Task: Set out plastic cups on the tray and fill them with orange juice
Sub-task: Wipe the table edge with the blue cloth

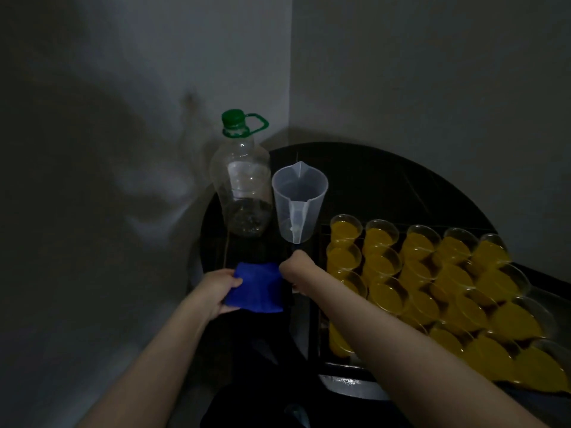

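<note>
Several clear plastic cups (pixel 383 264) filled with orange juice stand in rows on a dark tray (pixel 321 304) at the right. A blue cloth (pixel 258 288) lies on the dark round table (pixel 386 180) in front of me. My left hand (pixel 216 291) grips the cloth's left edge. My right hand (pixel 293 267) holds its right edge, fingers curled and mostly hidden. An empty clear bottle (pixel 242 180) with a green cap and a clear measuring jug (pixel 298 205) stand behind the cloth.
Grey walls meet in a corner right behind the table. The bottle stands at the table's left edge, close to the wall. The tray's metallic near rim (pixel 349 383) reaches the table's front edge.
</note>
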